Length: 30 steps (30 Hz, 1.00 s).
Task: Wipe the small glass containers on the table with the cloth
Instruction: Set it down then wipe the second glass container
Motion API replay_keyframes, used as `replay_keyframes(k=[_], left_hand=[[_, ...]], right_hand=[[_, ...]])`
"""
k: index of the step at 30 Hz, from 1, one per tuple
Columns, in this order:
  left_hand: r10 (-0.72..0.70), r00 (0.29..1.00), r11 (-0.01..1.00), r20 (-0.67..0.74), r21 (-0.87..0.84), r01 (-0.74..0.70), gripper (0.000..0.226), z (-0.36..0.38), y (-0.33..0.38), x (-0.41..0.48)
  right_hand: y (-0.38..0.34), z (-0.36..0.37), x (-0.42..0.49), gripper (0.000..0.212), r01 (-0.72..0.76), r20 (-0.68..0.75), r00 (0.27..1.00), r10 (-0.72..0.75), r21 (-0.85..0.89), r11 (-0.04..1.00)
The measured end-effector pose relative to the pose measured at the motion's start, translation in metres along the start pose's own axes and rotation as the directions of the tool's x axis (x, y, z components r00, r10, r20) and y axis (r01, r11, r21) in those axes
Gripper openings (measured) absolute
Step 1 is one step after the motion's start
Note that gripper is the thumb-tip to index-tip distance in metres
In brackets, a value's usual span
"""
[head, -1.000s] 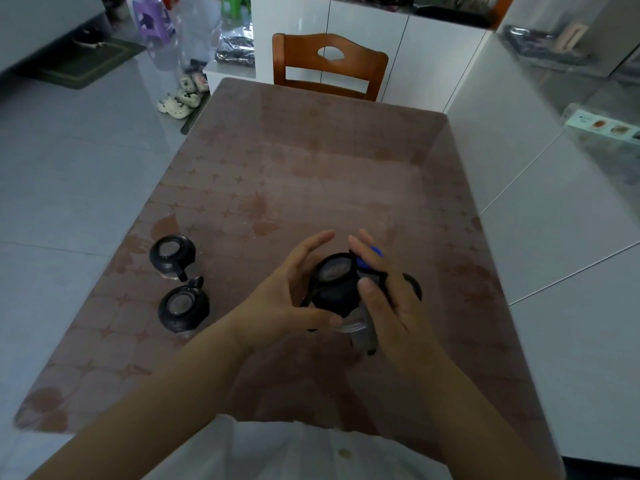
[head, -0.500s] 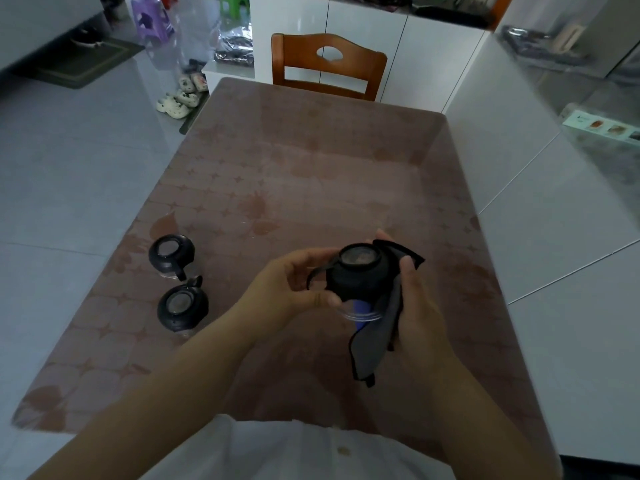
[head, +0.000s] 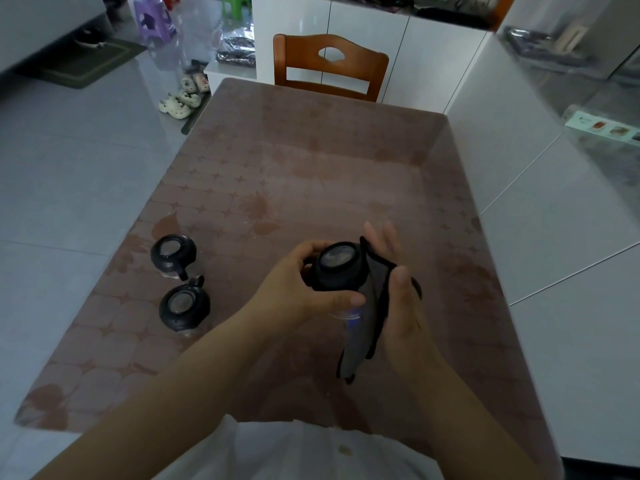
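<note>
My left hand (head: 304, 289) grips a small glass container with a black lid (head: 338, 266), lifted above the table (head: 311, 174). A dark grey cloth (head: 363, 323) lies between the container and my right hand (head: 398, 299), hanging down below it. My right palm presses the cloth against the container's right side, fingers straight and pointing up, thumb over the cloth's edge. Two more black-lidded glass containers, one (head: 173, 252) behind the other (head: 184, 304), stand on the table to the left.
The table has a brown leaf-patterned top. A wooden chair (head: 329, 67) stands at its far end. White cabinets (head: 519, 150) run along the right side. Slippers (head: 183, 95) lie on the grey tiled floor to the left.
The held container has shifted slightly right and been turned in my hands. The cloth moved from under my right fingers to lie spread between my palm and the container.
</note>
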<state>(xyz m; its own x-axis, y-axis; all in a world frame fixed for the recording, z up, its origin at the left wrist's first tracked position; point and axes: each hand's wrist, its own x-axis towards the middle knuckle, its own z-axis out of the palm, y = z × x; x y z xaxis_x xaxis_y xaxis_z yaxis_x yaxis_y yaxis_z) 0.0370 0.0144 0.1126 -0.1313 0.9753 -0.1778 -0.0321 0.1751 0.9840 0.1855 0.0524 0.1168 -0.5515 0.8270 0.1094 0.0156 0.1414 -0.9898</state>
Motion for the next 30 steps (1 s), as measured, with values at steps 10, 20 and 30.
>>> replay_keyframes(k=[10, 20, 30], left_hand=[[0.035, 0.999, 0.997, -0.011, -0.066, -0.035, 0.068, -0.009, -0.012, 0.0], [0.088, 0.962, 0.977, 0.259, -0.21, -0.033, 0.101, -0.017, -0.012, -0.004], [0.136, 0.964, 0.979, 0.228, -0.182, -0.095, 0.077, -0.018, -0.01, -0.001]], right_hand=[[0.01, 0.004, 0.001, 0.052, 0.192, 0.039, 0.981, -0.19, -0.347, 0.918], [0.007, -0.008, -0.001, 0.051, -0.012, 0.084, 0.997, 0.003, 0.108, 0.994], [0.002, 0.0, -0.015, 0.045, 0.144, 0.077, 0.988, -0.134, -0.146, 0.979]])
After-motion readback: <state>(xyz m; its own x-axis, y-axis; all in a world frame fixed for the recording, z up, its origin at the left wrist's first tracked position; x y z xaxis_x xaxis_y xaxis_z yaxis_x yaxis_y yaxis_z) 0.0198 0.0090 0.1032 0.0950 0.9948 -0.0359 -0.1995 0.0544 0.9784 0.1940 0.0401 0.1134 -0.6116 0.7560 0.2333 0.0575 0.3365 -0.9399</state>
